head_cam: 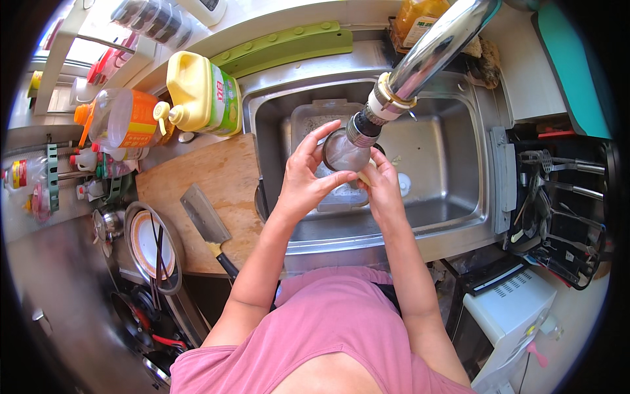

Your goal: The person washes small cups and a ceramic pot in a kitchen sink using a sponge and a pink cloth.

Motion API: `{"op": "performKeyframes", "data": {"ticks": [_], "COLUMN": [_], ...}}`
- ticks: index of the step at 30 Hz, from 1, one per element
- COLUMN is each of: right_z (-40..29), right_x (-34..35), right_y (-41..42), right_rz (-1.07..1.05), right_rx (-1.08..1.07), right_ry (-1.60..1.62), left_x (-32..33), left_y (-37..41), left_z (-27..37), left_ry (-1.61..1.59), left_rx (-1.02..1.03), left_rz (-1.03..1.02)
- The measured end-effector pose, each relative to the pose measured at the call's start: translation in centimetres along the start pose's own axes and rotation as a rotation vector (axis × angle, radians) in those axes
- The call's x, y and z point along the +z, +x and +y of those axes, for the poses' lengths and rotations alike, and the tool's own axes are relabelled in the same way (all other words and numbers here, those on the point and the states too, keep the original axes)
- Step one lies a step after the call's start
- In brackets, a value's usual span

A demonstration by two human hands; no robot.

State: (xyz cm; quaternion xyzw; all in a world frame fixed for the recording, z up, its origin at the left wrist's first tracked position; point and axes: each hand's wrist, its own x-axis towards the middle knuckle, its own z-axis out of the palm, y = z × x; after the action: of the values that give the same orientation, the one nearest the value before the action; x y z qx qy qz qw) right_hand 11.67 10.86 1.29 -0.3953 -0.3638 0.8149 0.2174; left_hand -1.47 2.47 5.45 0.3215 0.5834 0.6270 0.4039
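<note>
Under the chrome faucet (416, 56), my left hand (307, 172) curves its fingers and thumb around the left side of the faucet's translucent round spray end (343, 151). My right hand (385, 184) pinches a pale yellowish piece (366, 172) just below and right of it; what this piece is cannot be told. Both hands are above the stainless steel sink (443, 162). Beneath them in the basin lies a clear plastic container (301, 123), partly hidden by the hands. A small white round item (404, 184) rests on the sink floor beside my right hand.
Left of the sink, a cleaver (206, 212) lies on a wooden cutting board (162, 172). A metal bowl (130, 216) holds a plate and chopsticks. A yellow detergent jug (189, 93) stands behind the board. On the right are a black utensil rack (610, 197) and a white appliance (512, 300).
</note>
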Motion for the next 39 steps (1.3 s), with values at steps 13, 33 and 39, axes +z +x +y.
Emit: {"op": "performKeyframes", "data": {"ticks": [13,33,39], "right_z": [-0.7,-1.5,-2.6], "right_x": [1.1,-0.8,0.7], "right_y": [0.7,0.8,1.4], "right_rz": [0.048,0.048,0.011], "right_rx": [-0.348,-0.252,-0.526], "right_ry": [-0.24,-0.342,-0.577], "left_x": [-1.8,-1.5,-2.0], "left_y": [-1.3,-1.0,-1.0], "left_z": [0.7,0.6,1.0], "left_ry": [-0.247,-0.012,-0.026], "left_rx": [-0.115,-0.058,-0.127], "left_rz": [-0.026,0.002,0.045]}}
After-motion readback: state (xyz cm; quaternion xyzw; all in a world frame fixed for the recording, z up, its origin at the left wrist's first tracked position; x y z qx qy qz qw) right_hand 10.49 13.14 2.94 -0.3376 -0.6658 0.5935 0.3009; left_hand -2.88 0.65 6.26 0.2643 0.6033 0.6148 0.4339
